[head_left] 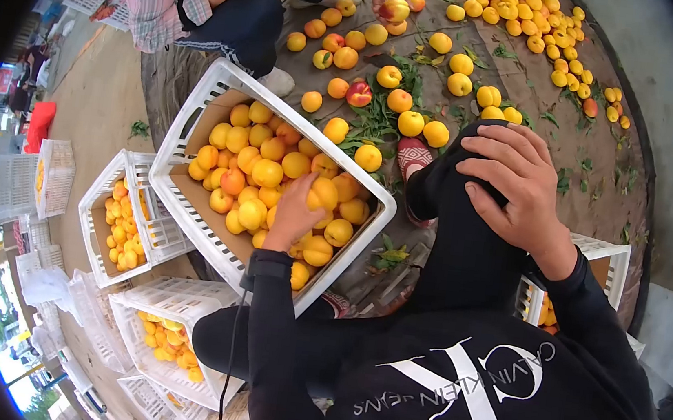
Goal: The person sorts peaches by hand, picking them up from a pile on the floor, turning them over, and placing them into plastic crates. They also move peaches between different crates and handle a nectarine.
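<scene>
A white plastic crate (163, 161) with a cardboard lining stands in front of me, heaped with yellow-orange peaches (267, 172). Inside its near right part, my left hand (295, 215) has its fingers curled against a yellow peach (323, 195), on top of the other fruit. Part of that grip is hidden. My right hand (517, 190) lies with fingers spread on my raised knee, holding nothing.
Loose peaches (410, 123) and green leaves lie on the dark ground sheet, with a larger pile (529, 17) farther back. Opposite me another person crouches, a peach (393, 9) in one hand. More fruit-filled crates (97, 222) stand at left; another crate (615, 272) is behind my right arm.
</scene>
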Motion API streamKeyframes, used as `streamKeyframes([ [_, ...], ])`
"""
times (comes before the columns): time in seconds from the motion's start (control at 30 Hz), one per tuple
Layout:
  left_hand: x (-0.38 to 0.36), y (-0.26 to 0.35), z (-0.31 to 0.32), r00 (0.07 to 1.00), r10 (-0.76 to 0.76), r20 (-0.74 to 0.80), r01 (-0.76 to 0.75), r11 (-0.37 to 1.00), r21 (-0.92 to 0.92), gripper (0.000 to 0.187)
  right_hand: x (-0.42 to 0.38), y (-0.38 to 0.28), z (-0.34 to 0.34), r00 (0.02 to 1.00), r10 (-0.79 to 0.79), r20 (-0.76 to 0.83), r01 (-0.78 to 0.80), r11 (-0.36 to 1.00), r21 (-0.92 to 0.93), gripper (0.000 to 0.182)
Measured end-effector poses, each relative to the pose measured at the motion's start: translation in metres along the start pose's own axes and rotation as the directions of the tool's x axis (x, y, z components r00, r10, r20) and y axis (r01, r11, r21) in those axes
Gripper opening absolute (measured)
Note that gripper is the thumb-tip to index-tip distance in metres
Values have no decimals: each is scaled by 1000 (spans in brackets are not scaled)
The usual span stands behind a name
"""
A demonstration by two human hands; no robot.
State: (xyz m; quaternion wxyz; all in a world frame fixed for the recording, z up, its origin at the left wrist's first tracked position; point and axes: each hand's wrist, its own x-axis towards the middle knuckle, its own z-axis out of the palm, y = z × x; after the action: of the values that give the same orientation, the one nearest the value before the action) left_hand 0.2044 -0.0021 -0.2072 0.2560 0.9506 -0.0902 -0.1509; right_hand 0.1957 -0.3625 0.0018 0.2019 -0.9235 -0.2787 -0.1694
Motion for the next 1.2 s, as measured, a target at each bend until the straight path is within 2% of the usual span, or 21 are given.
streamKeyframes([
  [0.03, 6, -14, -3, 999, 26, -19, -23, 990, 142, 69, 2, 0, 1, 1000, -2, -14, 2, 1000, 11, 15],
  [0.07, 8, -14, -5, 999, -37, -18, 38, 998, 46, 68, 2, 0, 1, 1000, -3, -17, 3, 1000, 16, 16],
  [0.17, 15, 2, 11, 995, -8, -100, -2, 994, -105, 66, 0, 0, 0, 1000, -4, -26, 5, 998, 63, 16],
  [0.23, 16, 10, 30, 979, 35, -200, -27, 999, 43, 67, 0, 1, 1, 999, -4, -50, 8, 996, 93, 16],
  [0.3, 21, 3, 44, 969, 34, -246, -19, 998, 66, 66, -1, 2, 2, 998, 4, -59, 4, 989, 147, 16],
  [0.43, 14, 4, 29, 968, 172, -185, -161, 984, 70, 64, -4, 4, 6, 996, -40, -82, 60, 964, 261, 18],
  [0.5, 17, 15, 17, 987, 128, -99, -117, 987, 110, 63, -3, 4, 8, 985, -70, -155, 119, 937, 330, 13],
  [0.57, 26, 21, 23, 993, 32, -112, 0, 961, 276, 63, -1, 8, 10, 982, -97, -163, 159, 890, 427, 11],
  [0.67, 30, 17, 22, 996, 51, -67, -32, 968, 247, 65, 3, 33, 21, 985, 9, -171, 117, 696, 708, 14],
  [0.7, 29, 17, 21, 997, 52, -59, -37, 973, 228, 65, 0, 46, 36, 988, 142, -56, -24, 508, 861, 19],
  [0.73, 27, 16, 20, 996, 63, -59, -47, 972, 232, 66, -5, 61, 45, 914, 316, 254, -332, 226, 916, 26],
  [0.77, 27, 18, 20, 996, 72, -55, -57, 970, 237, 67, -13, 88, 79, 864, 364, 348, -407, 98, 908, 30],
  [0.8, 28, 28, 13, 1000, 13, -18, -8, 967, 255, 64, -31, 119, 125, 821, 448, 355, -508, 286, 812, 34],
  [0.87, 31, 48, 5, 981, 33, -191, -23, 998, 56, 61, -53, 141, 138, 561, 656, 505, -826, 486, 287, 38],
  [0.9, 31, 60, 1, 962, 26, -273, -40, 998, -46, 59, -72, 158, 161, 574, 659, 486, -817, 500, 287, 40],
  [0.93, 31, 85, -9, 936, -128, -329, 61, 976, -208, 54, -88, 172, 181, 585, 660, 471, -810, 513, 285, 43],
  [0.97, 29, 105, -16, 904, -125, -409, 32, 973, -228, 52, -91, 182, 181, 524, 650, 550, -852, 409, 328, 43],
  [1.03, 30, 140, -25, 822, -124, -556, -33, 964, -264, 48, -98, 205, 195, 513, 688, 514, -856, 362, 370, 43],
  [1.07, 33, 161, -28, 832, -114, -543, -70, 949, -307, 50, -90, 213, 190, 498, 724, 477, -866, 391, 311, 42],
  [1.17, 55, 173, -11, 868, 59, -494, -159, 974, -164, 53, -71, 243, 213, 546, 801, 244, -828, 472, 302, 42],
  [1.2, 67, 178, 3, 826, 116, -552, -234, 961, -148, 51, -63, 255, 226, 581, 800, 148, -802, 532, 270, 42],
])
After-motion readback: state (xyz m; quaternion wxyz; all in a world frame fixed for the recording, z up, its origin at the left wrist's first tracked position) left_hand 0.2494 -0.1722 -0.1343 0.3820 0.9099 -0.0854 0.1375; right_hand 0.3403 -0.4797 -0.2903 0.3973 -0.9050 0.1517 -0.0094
